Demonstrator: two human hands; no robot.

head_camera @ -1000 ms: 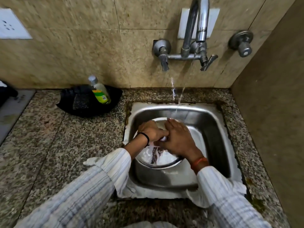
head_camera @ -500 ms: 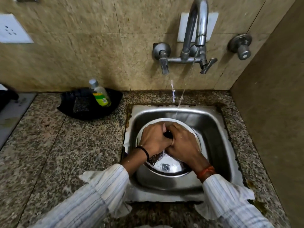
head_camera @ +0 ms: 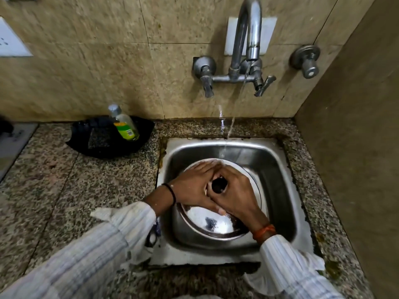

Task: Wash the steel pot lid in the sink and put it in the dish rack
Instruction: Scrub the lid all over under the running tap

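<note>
The round shiny steel pot lid (head_camera: pixel 212 221) lies in the square steel sink (head_camera: pixel 278 169), its black knob (head_camera: pixel 219 186) ringed by the right hand (head_camera: pixel 234 190); the left hand (head_camera: pixel 194 187), at nine o'clock, presses curled fingers on it. Water streams from the curved chrome tap (head_camera: pixel 248 35) at twelve o'clock.

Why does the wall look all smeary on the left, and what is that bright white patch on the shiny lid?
In the head view the tiled wall at upper left is streaked with motion blur, while the hands stay fairly sharp; the white patch on the steel pot lid is glare reflected off wet metal; the wide lens bends the counter edges, and the right-hand wall lies in shade.
</note>
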